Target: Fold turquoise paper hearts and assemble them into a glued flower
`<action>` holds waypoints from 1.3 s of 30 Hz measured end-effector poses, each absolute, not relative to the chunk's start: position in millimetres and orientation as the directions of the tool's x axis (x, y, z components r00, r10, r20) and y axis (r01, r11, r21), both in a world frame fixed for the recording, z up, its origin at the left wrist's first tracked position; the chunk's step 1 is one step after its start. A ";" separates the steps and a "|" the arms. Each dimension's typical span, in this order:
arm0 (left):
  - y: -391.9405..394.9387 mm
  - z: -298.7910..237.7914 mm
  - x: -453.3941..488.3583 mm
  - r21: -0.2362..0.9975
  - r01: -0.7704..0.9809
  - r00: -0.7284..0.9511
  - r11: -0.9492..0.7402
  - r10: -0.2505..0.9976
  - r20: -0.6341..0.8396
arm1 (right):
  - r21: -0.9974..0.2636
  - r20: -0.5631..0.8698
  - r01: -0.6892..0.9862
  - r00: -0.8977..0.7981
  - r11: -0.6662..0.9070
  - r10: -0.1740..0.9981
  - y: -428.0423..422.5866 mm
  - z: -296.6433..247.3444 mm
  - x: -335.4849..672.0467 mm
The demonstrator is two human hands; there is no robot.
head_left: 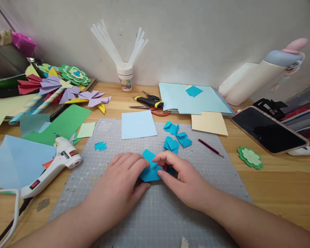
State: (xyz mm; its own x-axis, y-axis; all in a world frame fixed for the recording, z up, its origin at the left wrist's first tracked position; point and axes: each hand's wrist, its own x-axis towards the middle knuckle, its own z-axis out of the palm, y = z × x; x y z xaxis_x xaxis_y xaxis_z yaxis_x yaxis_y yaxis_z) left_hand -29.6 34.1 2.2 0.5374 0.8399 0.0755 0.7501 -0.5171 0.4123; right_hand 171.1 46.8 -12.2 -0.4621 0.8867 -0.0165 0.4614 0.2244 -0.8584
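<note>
Between my hands a partly folded piece of blue paper (150,175) lies on the grey cutting mat (155,213). My left hand (126,175) presses over its left side, fingers curled on it and thumb along the near edge. At the right side, my right hand (181,175) pinches the paper between bent fingers and thumb; part of the sheet is hidden behind them. Just beyond sit several folded blue paper pieces (171,144). Small blue scraps (100,146) rest on the mat to the left, and a light blue square sheet (138,124) lies at its far edge.
A white hot glue gun (54,163) with its cable lies at left. Scissors (139,107) and a yellow-black cutter (148,102) are behind the mat. A pencil (210,148), a green paper flower (250,157) and a phone (270,129) lie at right. Paper cups (125,77) hold white sticks.
</note>
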 end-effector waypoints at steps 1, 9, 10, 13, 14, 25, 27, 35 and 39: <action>34.4 2.3 -30.2 0.418 0.738 0.538 -0.529 0.836 0.109 | -0.886 -0.042 0.432 -0.430 0.165 0.902 47.0 -12.6 170.8; 33.8 10.2 -31.3 0.396 0.592 0.620 -0.702 0.710 0.333 | -0.884 0.110 0.396 -0.343 0.250 0.933 46.6 -3.3 171.3; 33.0 11.8 -31.3 0.394 0.606 0.586 -0.691 0.723 0.366 | -0.861 0.199 0.404 -0.290 0.308 0.936 44.5 0.2 172.6; 29.9 15.9 -32.7 0.398 0.662 0.448 -0.635 0.761 0.469 | -0.877 0.229 0.369 -0.243 0.308 0.943 36.0 8.9 174.5; 28.7 16.8 -33.2 0.396 0.677 0.409 -0.620 0.765 0.498 | -0.918 0.128 0.328 -0.292 0.225 0.948 33.2 10.1 173.6; 21.8 16.0 -34.3 0.221 0.593 0.634 -0.774 0.618 0.465 | -0.750 -0.501 -0.083 -0.577 -0.656 0.645 42.6 -1.9 161.2; 24.4 16.6 -35.2 0.231 0.575 0.666 -0.785 0.613 0.425 | -0.764 -0.525 0.004 -0.585 -0.645 0.619 46.2 -2.0 163.3; 36.1 3.9 -32.4 0.309 0.612 0.708 -0.728 0.678 0.198 | -0.782 -0.119 0.602 -0.394 0.159 0.911 46.3 -6.0 169.5; 39.5 5.9 -33.5 0.350 0.631 0.697 -0.692 0.704 0.135 | -0.689 0.152 0.502 -0.604 0.522 0.782 46.8 -4.2 173.5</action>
